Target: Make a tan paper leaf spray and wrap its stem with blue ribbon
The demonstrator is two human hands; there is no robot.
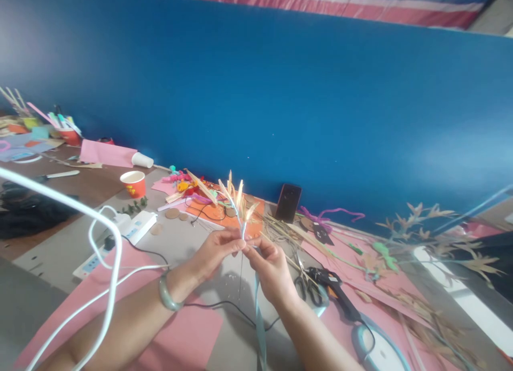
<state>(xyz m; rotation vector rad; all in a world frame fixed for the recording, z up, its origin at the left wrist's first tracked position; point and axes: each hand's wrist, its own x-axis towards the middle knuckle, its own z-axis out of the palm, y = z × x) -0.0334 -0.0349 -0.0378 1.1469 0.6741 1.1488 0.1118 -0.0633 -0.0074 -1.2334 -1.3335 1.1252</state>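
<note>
My left hand [216, 252], with a pale bangle on its wrist, is closed in a pinch on the stem of a sprig of straw-coloured dried-husk petals [240, 202]. The sprig stands upright above my fingers, and its stem looks wrapped in pale blue. Against it, my right hand [269, 265] pinches a light blue ribbon-like strip [260, 320] near the same stem. That strip hangs from below the right hand to the bottom of the view. A thin dark wire [241, 277] points down beneath the fingertips. My fingers hide where strip and stem meet.
Right of my hands lie black scissors [308, 290] and a black glue gun [339, 293]. A phone [288, 202] leans against the blue wall [256, 93]. At left are a power strip [136, 227], a paper cup [134, 187] and a white cable [116, 264] looping close to the camera.
</note>
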